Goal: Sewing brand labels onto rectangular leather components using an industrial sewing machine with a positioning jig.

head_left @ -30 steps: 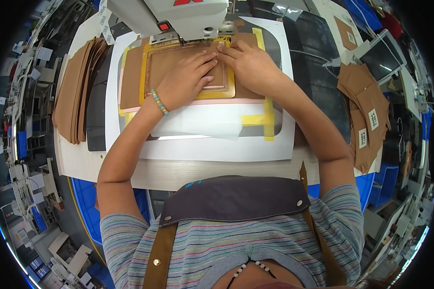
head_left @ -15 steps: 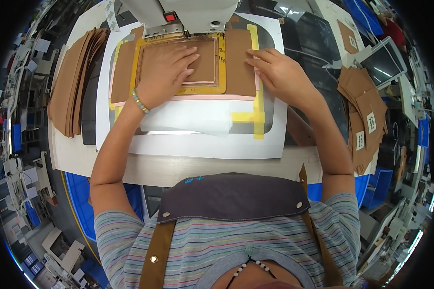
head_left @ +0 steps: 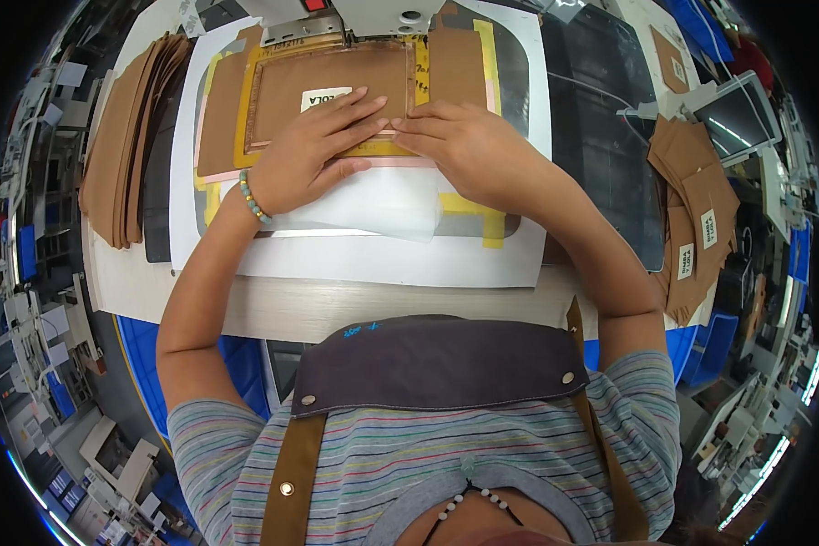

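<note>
Flat brown material [head_left: 346, 68] fills a rectangular yellow frame [head_left: 245, 109] beneath bare fingers [head_left: 344, 116].

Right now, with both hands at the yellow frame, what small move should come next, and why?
Perhaps lift the left hand slightly: its fingers partly cover the white label inside the yellow frame, while the right hand is at the frame's near right corner.

The left hand [head_left: 311, 153] and right hand [head_left: 471, 153] rest on a yellow frame [head_left: 245, 116]. Inside is a brown sheet [head_left: 355, 69] with a white label [head_left: 322, 96]. A brown pile [head_left: 118, 155] sits at left.
</note>
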A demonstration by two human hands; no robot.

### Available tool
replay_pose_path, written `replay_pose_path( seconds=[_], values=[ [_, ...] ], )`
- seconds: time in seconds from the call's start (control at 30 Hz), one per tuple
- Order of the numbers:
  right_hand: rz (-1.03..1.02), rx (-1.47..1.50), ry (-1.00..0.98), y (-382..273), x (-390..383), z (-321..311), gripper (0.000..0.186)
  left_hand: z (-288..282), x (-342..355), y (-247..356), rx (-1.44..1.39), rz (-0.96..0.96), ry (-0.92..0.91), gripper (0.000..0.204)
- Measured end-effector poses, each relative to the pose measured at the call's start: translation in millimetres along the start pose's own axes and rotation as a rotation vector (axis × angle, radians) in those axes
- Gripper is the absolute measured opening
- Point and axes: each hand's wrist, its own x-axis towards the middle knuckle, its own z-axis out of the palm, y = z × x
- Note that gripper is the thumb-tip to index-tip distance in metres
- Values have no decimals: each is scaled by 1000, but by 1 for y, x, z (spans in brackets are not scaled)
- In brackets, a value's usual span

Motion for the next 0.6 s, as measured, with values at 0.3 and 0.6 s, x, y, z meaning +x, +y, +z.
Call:
replay_pose_path(
  seconds=[0.3,0.6],
  values=[
    [5,-35,18,-6,1,3,39,-5,6,-6,-74,3,-24,51],
    [71,2,2,-4,3,2,43,-9,15,-19,-61,51,-38,47]
  ],
)
